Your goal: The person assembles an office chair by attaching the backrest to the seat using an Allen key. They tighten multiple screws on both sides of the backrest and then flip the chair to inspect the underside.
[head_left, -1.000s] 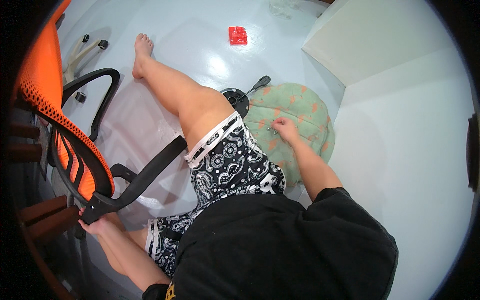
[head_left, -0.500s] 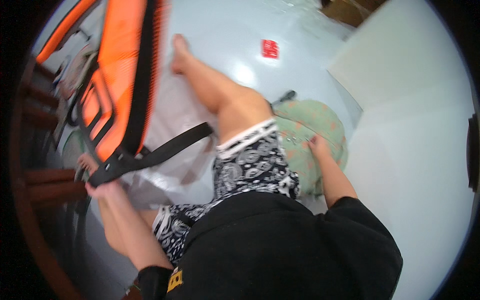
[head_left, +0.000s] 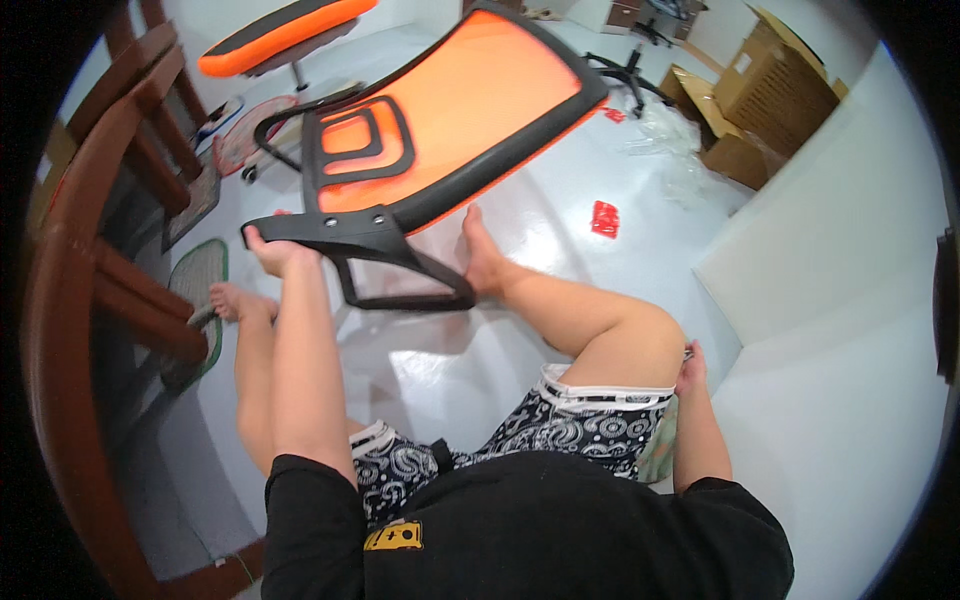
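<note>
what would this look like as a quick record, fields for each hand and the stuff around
left hand: grips one end of the black plastic armrest
right hand: beside the right knee, small shiny item at its fingertips, too small to identify
chair part: orange mesh backrest with black frame, joined to the armrest
floor: flat red packet, beyond the right knee
background: orange-and-black padded seat, upper left; brown cardboard boxes, upper right

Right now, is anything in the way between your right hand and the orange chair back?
Yes: the bent right leg lies between the right hand and the chair back. Nothing visible blocks the left hand, which holds the black armrest.
</note>
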The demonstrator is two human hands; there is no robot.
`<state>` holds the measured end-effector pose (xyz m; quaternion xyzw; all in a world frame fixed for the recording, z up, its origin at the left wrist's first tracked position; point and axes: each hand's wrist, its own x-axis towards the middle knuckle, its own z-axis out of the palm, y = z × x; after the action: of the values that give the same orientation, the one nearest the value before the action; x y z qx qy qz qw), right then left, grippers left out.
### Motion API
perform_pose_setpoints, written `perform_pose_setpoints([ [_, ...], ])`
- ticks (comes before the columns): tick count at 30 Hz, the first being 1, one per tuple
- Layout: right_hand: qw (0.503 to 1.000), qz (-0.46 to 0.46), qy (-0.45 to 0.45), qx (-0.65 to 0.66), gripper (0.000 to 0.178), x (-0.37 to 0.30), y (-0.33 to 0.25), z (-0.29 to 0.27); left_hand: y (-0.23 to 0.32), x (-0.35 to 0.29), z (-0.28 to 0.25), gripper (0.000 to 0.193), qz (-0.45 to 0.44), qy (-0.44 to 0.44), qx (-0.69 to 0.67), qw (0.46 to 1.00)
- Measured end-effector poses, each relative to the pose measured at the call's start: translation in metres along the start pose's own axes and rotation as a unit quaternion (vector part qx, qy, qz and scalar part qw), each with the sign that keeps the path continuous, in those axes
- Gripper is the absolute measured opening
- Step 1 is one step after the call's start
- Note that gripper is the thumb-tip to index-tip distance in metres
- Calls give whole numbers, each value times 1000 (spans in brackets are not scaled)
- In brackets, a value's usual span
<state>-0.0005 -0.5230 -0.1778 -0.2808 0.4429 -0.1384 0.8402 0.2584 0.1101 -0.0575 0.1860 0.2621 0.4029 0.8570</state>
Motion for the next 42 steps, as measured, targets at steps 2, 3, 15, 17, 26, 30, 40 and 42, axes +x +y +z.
perform_pose_setpoints([
  [2, 996, -23, 43, -72, 29, 12, 8, 2, -5, 19, 13, 41, 43, -22, 29, 998],
  [3, 995, -16, 54, -88, 30, 16, 11, -7, -8, 30, 18, 41, 34, -3, 49, 998],
  [15, 600, -219, 282, -716, 42, 53, 44, -84, 87, 141, 47, 54, 123, -170, 280, 937],
  [17, 571, -222, 307, -729, 40, 47, 52, -81, 110, 147, 47, 55, 118, -159, 321, 926],
  [26, 550, -286, 355, -699, 35, 87, 7, -56, 152, 168, 38, 63, 87, -103, 366, 921],
  [30, 509, -310, 369, -714, 35, 119, -30, -48, 161, 186, 28, 63, 118, -107, 375, 913],
  [40, 614, -247, 328, -674, 45, 120, -62, -70, 161, 115, -13, 51, 185, -65, 367, 909],
  [42, 655, -278, 336, -617, 47, 102, -64, -88, 153, 90, -23, 49, 170, -35, 388, 905],
])
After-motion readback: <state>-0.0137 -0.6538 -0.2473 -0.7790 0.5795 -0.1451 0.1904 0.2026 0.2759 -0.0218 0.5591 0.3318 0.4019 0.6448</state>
